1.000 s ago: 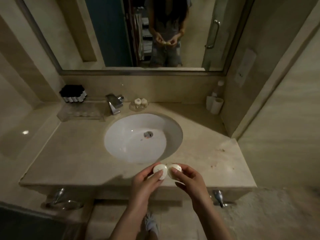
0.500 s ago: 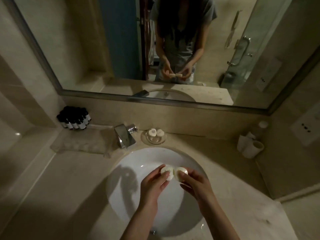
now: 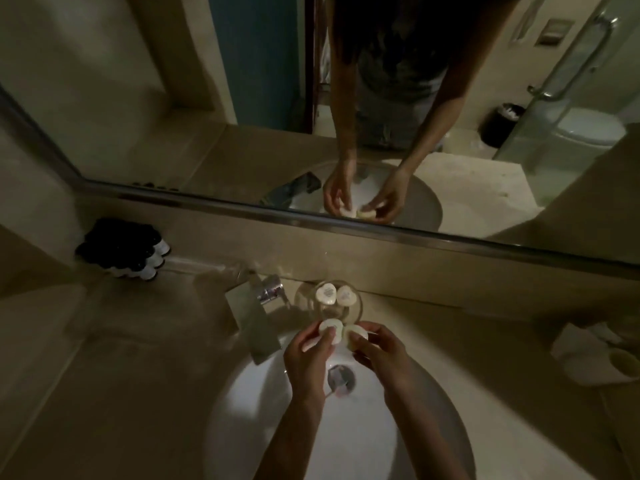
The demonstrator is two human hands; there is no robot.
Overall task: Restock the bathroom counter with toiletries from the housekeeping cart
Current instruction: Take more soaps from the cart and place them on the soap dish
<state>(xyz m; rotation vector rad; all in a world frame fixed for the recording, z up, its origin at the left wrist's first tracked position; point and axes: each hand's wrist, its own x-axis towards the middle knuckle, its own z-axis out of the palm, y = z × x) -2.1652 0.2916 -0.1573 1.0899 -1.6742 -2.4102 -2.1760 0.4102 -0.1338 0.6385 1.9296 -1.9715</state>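
Over the far rim of the white sink [image 3: 263, 410], close to the tap, both hands hover side by side, each pinching a small soap. The left hand [image 3: 306, 358] grips the left soap [image 3: 330, 330] between its thumb and curled fingers, and the right hand [image 3: 379, 355] holds the right soap [image 3: 356, 336] the same way. Both soaps are pale cream, round, flattish and smooth, and their edges touch each other. Any print on them is too blurred to read. They sit at the near edge of a clear glass dish [image 3: 304, 308], which stands on the counter [image 3: 138, 375] behind the sink. The dish is hemmed in by the chrome faucet [image 3: 251, 317] just to its left and by the low wall under the mirror [image 3: 104, 81] behind it, while the counter to its right lies open. Two dish soaps [image 3: 326, 294] of the same kind, each with a faint grey mark on top, lie touching in the back half of the dish. The near half shows only glass. The drain [image 3: 341, 377] is visible between the two wrists. A cluster of dark-capped bottles [image 3: 128, 251] stands against the wall at far left, well apart from the dish. Pale cup-like shapes [image 3: 588, 368] sit at far right, too blurred to make out.
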